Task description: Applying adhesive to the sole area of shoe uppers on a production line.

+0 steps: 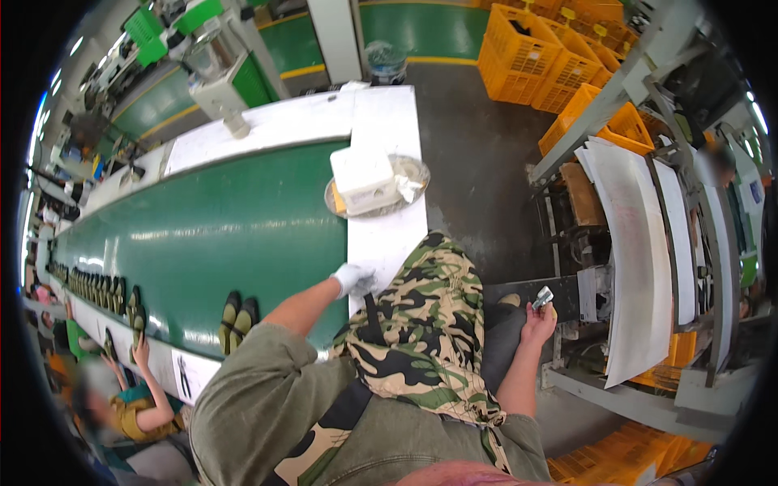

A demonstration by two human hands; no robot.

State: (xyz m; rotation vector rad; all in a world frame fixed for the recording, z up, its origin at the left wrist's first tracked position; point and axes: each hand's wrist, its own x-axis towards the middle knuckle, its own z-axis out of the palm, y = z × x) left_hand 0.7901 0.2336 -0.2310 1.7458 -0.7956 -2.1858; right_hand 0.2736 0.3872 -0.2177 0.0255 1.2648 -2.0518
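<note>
My left hand (353,279), in a white glove with greyish fingers, rests at the edge of the white tabletop (385,243) beside the green conveyor belt (203,211). Its fingers lie on the surface, and I see nothing held in them. Out to my right, away from the table, my bare right hand (536,326) is closed round a small shiny metal piece (542,298), whose exact kind I cannot make out. A pair of dark olive shoes (237,321) stands on the belt left of my left forearm. My camouflage apron (421,332) hangs between my arms.
A white box (362,180) sits on a round metal tray (417,172) at the table corner. Rows of shoes (101,287) line the belt's left, where a co-worker's hands (139,350) hold a shoe. Yellow crates (519,57) and a rack with pale sheets (632,267) stand right.
</note>
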